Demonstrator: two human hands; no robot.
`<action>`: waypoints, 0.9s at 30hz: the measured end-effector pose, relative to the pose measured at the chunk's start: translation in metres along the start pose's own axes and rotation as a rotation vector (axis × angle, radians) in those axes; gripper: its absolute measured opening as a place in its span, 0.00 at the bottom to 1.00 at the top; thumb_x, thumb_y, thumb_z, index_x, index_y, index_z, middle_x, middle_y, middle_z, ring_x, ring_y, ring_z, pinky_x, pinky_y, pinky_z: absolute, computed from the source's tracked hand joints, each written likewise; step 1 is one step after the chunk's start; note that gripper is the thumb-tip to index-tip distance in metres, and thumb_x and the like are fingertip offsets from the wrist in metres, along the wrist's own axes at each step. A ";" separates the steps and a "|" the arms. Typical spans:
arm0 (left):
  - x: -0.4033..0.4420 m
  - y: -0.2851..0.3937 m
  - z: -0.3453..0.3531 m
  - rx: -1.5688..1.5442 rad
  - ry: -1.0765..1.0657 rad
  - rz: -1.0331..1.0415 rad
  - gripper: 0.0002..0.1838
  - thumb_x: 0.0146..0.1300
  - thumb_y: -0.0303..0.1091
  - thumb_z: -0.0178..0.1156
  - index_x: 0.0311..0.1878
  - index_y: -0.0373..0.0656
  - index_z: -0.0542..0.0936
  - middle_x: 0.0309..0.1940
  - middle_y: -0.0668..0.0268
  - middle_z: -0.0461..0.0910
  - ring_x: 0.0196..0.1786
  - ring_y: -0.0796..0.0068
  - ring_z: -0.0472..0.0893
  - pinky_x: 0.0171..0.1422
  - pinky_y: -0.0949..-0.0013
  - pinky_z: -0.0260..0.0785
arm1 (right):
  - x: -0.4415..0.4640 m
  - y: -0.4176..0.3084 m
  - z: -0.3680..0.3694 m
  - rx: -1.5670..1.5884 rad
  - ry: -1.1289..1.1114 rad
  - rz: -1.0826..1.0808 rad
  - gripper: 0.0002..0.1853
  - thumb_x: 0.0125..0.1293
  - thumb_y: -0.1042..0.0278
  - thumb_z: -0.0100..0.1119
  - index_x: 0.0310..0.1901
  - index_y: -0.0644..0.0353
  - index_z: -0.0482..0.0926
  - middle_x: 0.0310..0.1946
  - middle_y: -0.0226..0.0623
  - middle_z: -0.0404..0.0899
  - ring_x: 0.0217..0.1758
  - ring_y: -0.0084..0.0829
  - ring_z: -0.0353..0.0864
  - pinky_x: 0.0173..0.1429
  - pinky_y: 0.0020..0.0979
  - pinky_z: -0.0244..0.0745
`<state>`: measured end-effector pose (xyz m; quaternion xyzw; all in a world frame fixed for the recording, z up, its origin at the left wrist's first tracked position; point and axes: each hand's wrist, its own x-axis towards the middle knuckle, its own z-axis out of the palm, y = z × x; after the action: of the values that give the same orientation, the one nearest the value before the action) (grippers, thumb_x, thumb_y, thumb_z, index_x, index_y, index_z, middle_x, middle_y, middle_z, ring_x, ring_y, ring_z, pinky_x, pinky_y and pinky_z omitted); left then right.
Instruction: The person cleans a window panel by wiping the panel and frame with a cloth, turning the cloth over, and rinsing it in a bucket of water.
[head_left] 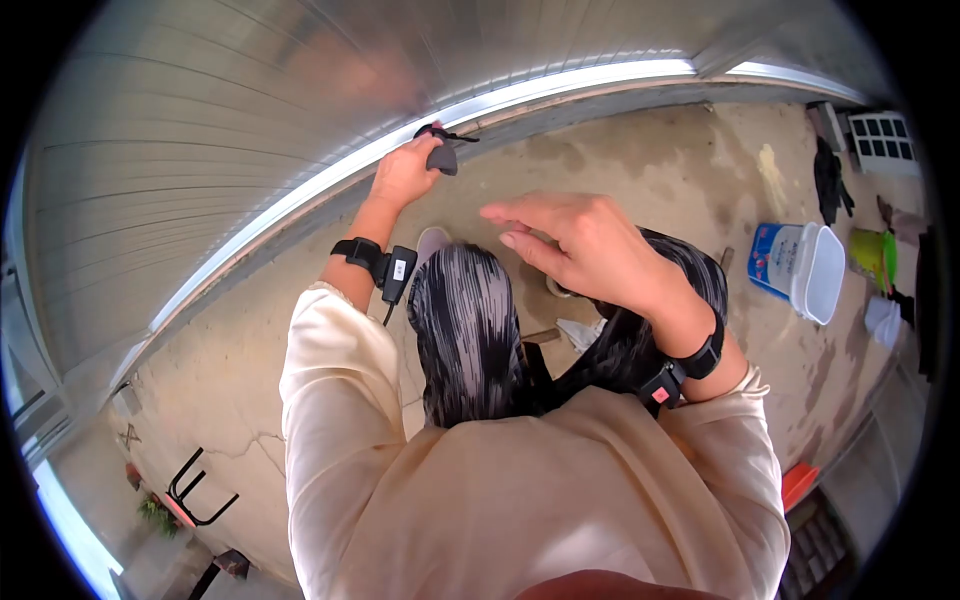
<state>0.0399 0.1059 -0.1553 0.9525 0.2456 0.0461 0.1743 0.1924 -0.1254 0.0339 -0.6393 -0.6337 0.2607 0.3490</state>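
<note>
My left hand (403, 174) is closed around a dark grey object (442, 158) with a thin black part sticking out to the right. Its exact kind cannot be made out. That hand is at the light metal strip (340, 160) along the foot of the corrugated metal wall (190, 170). Over my right knee, my right hand (592, 240) hovers with nothing in it, its fingers stretched out and thumb apart. Both wrists wear black straps with small devices. Below are my knees in black-and-grey patterned trousers (465, 330).
On the concrete floor (250, 390) to the right stands a white-and-blue bucket (785, 258). Beyond it are a black glove-like item (829, 180), a green container (873, 257) and a white crate (883, 142). A black metal frame (200, 490) lies at lower left, a red item (798, 485) at lower right.
</note>
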 end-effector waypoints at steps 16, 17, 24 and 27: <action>-0.075 0.093 -0.177 -1.493 -0.215 -0.214 0.31 0.41 0.14 0.41 0.53 0.39 0.73 0.53 0.64 0.71 0.55 0.73 0.72 0.57 0.69 0.67 | 0.009 0.032 0.024 0.616 0.107 0.230 0.28 0.58 0.50 0.60 0.54 0.62 0.71 0.54 0.38 0.72 0.59 0.30 0.69 0.57 0.36 0.67; -0.081 0.095 -0.174 -1.499 -0.214 -0.202 0.31 0.41 0.14 0.41 0.53 0.39 0.73 0.53 0.64 0.71 0.55 0.73 0.72 0.57 0.69 0.67 | 0.008 0.026 0.024 0.733 0.003 0.302 0.26 0.58 0.51 0.60 0.52 0.61 0.72 0.52 0.38 0.73 0.60 0.30 0.68 0.59 0.37 0.65; -0.126 0.095 -0.126 -1.556 -0.220 -0.035 0.42 0.44 0.23 0.50 0.69 0.46 0.55 0.68 0.60 0.56 0.65 0.69 0.62 0.64 0.68 0.57 | -0.020 0.024 0.060 1.276 0.192 0.467 0.10 0.64 0.61 0.51 0.44 0.55 0.72 0.44 0.30 0.76 0.46 0.25 0.76 0.55 0.35 0.68; -0.140 0.093 -0.100 -1.482 -0.226 -0.200 0.39 0.59 0.42 0.57 0.71 0.49 0.52 0.67 0.58 0.56 0.64 0.65 0.63 0.67 0.64 0.52 | -0.029 0.002 0.075 0.922 0.416 0.401 0.07 0.64 0.63 0.53 0.41 0.54 0.74 0.37 0.26 0.77 0.40 0.18 0.75 0.42 0.28 0.73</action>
<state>-0.0575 -0.0069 -0.0295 0.5582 0.2163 0.0851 0.7965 0.1338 -0.1457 -0.0176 -0.5665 -0.2367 0.4410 0.6546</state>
